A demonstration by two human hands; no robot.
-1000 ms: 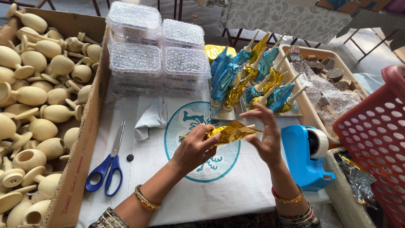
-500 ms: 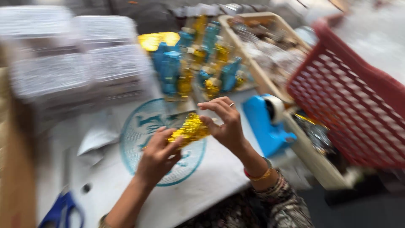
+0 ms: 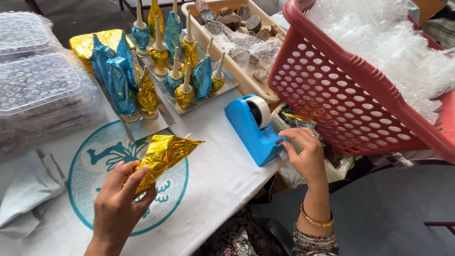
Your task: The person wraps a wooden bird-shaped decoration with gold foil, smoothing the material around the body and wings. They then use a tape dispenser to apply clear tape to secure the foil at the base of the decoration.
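Note:
My left hand (image 3: 119, 196) grips a cone-shaped piece wrapped in gold foil (image 3: 161, 156), held over the round teal print on the white table cover (image 3: 213, 180). A small stick tip pokes from the foil's upper end. My right hand (image 3: 305, 154) reaches to the cutting end of a blue tape dispenser (image 3: 253, 130) at the table's right edge, with thumb and forefinger pinched at the tape end. Behind stand metal trays (image 3: 156, 124) with several blue and gold foil-wrapped pieces on sticks.
A red plastic basket (image 3: 350, 95) full of clear bubble wrap sits to the right. A beige tray (image 3: 246, 83) of wooden stamps and bags lies at the back. Clear lidded boxes (image 3: 40, 90) stack at the left. A folded white cloth (image 3: 23, 189) lies at the left edge.
My right hand has let go of the gold foil piece and moved right to the tape dispenser. My left hand keeps the foil piece alone. The view has swung to the right.

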